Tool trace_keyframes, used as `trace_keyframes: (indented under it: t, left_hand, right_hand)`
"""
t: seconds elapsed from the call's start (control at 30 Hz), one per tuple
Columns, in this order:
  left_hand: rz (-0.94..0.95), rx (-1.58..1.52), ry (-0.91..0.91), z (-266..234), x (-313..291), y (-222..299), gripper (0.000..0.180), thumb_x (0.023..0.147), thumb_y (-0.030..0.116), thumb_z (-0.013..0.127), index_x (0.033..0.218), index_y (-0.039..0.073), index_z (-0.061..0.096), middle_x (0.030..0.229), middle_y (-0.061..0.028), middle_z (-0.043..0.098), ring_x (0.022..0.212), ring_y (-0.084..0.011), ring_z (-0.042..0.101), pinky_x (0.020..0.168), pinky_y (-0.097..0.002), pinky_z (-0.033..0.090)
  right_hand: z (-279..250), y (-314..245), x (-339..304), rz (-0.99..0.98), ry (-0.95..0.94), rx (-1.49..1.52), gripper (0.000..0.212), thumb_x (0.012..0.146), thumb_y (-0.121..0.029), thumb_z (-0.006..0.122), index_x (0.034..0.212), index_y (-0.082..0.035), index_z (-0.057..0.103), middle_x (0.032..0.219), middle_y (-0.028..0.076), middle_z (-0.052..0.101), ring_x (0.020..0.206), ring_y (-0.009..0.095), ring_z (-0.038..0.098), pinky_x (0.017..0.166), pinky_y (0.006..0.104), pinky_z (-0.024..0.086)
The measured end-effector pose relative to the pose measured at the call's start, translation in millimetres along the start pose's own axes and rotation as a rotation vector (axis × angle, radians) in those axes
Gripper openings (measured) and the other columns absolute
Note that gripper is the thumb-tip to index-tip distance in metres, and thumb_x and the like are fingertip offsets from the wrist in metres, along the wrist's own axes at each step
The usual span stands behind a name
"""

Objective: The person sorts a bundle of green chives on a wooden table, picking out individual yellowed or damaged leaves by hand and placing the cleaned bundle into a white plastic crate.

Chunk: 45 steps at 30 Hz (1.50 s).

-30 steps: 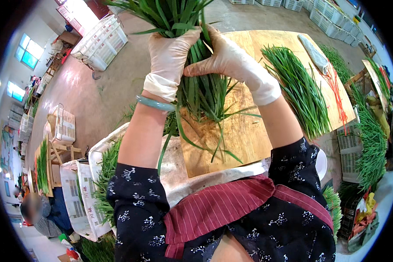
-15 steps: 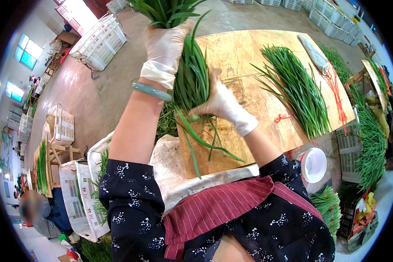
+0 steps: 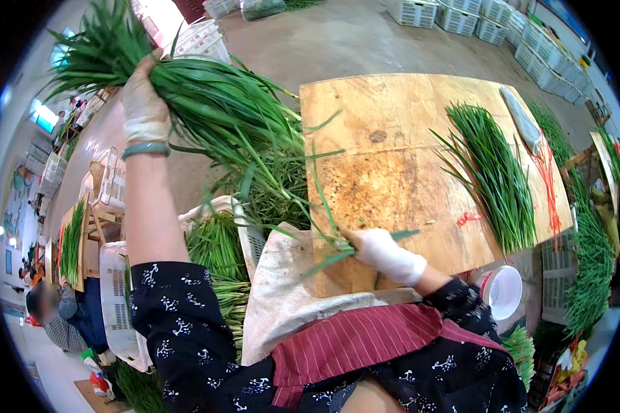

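My left hand [image 3: 145, 103], in a pale glove, is closed around a large bunch of garlic chives [image 3: 220, 96]. It holds the bunch up at the far left, tilted, with the pale stem ends toward the board. My right hand [image 3: 387, 256], also gloved, is low over the near part of the wooden board [image 3: 386, 103]. Its fingers are closed on a few loose chive blades [image 3: 337, 242]. A flat, neat bunch of chives [image 3: 490, 175] lies on the board's right side, beside a small red tie [image 3: 469, 218].
Along the board's right edge lie a grey elongated object [image 3: 521, 118] and red strings [image 3: 548, 179]. A white bucket [image 3: 501, 292] stands at the near right. Left of the board are a white crate [image 3: 249, 237] of chives and a heap of loose greens [image 3: 275, 182]. A person [image 3: 76, 310] sits far left.
My left hand has swung left with the chive bunch, which has gone from upright to tilted. My right hand has left the bunch and come down toward me onto loose blades.
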<state>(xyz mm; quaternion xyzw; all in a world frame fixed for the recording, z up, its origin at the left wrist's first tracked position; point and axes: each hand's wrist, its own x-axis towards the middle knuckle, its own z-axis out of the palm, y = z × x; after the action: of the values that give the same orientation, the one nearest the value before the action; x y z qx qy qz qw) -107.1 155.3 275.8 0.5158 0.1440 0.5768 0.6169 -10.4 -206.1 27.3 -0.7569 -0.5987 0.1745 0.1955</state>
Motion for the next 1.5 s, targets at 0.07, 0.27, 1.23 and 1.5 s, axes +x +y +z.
trace_keyframes:
  t: [0.07, 0.27, 1.23, 1.5]
  left_hand:
    - [0.061, 0.067, -0.069, -24, 1, 22, 0.019, 0.073, 0.005, 0.069, 0.091, 0.002, 0.064, 0.087, -0.0074, 0.063, 0.076, -0.0174, 0.06, 0.071, -0.0287, 0.05]
    - [-0.036, -0.063, -0.261, -44, -17, 67, 0.038, 0.084, 0.011, 0.058, 0.119, -0.001, 0.049, 0.092, -0.008, 0.06, 0.089, -0.0195, 0.056, 0.083, -0.0315, 0.046]
    - [0.193, -0.371, -0.109, -188, -42, 59, 0.026, 0.081, 0.014, 0.06, 0.104, 0.006, 0.052, 0.089, -0.0019, 0.058, 0.092, -0.0181, 0.054, 0.101, -0.04, 0.035]
    - [-0.086, -0.236, -0.152, -167, -82, 70, 0.045, 0.082, 0.029, 0.058, 0.118, 0.003, 0.049, 0.108, -0.0103, 0.058, 0.106, -0.0279, 0.055, 0.097, -0.0443, 0.04]
  right_hand:
    - [-35, 14, -4, 0.039, -0.246, -0.101, 0.03, 0.083, -0.017, 0.055, 0.112, -0.01, 0.057, 0.074, 0.016, 0.063, 0.063, 0.03, 0.062, 0.057, 0.041, 0.049]
    - [-161, 7, 105, -0.292, 0.456, 0.545, 0.039, 0.091, -0.038, 0.051, 0.107, -0.004, 0.061, 0.087, 0.013, 0.065, 0.084, 0.021, 0.061, 0.076, 0.0332, 0.046]
    - [-57, -37, 191, -0.069, -0.138, 1.678, 0.04, 0.087, -0.032, 0.06, 0.118, -0.007, 0.054, 0.099, 0.001, 0.061, 0.08, 0.01, 0.056, 0.076, 0.0271, 0.047]
    - [-93, -103, 207, -0.401, -0.22, 1.43, 0.035, 0.079, -0.017, 0.069, 0.108, 0.0, 0.061, 0.098, 0.005, 0.065, 0.087, 0.012, 0.059, 0.077, 0.0257, 0.048]
